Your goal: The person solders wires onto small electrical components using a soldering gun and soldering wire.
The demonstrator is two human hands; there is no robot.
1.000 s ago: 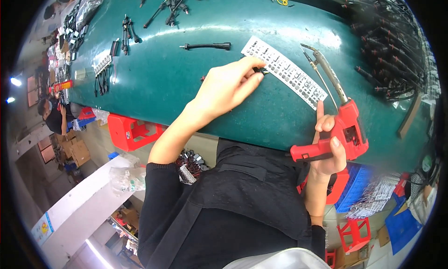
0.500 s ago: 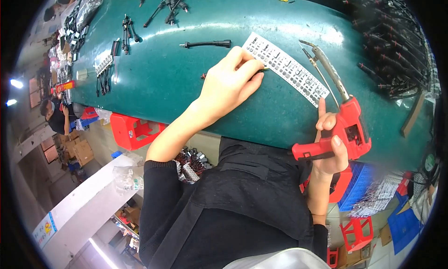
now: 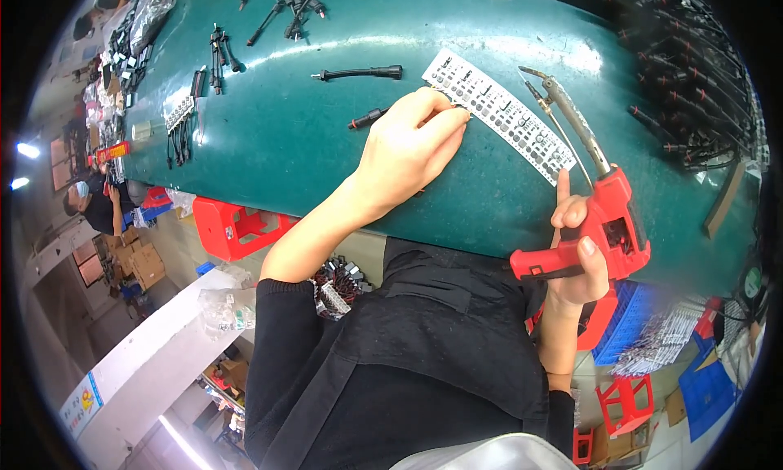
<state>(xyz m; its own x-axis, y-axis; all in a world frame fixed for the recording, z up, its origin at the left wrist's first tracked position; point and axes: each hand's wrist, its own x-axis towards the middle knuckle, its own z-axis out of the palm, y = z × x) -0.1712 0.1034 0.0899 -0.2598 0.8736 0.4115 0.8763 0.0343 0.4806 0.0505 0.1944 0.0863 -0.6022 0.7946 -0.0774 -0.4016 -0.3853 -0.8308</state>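
My left hand [image 3: 412, 148] is closed in a pinch at the lower edge of a white strip of circuit boards [image 3: 499, 115]. A short black cable with a connector end [image 3: 367, 119] sticks out from under its knuckles; the rest is hidden by the fingers, and its wire tips by the board are too small to make out. My right hand [image 3: 581, 250] is wrapped round the handle of a red soldering gun [image 3: 617, 221], whose metal tip points away over the table, right of the strip. The right index finger stretches out to the strip's near right end.
Another black cable [image 3: 359, 73] lies on the green table [image 3: 277, 144], with more cables [image 3: 298, 9] at the back. Bundled black cables [image 3: 677, 87] are heaped on the right. Small boards with wires [image 3: 179, 111] lie at left. Red stools [image 3: 236, 229] stand below the table edge.
My left hand has shifted slightly, and the black connector end now shows more beside its knuckles. The board strip has moved a little up and left. My right hand and the soldering gun stay in place.
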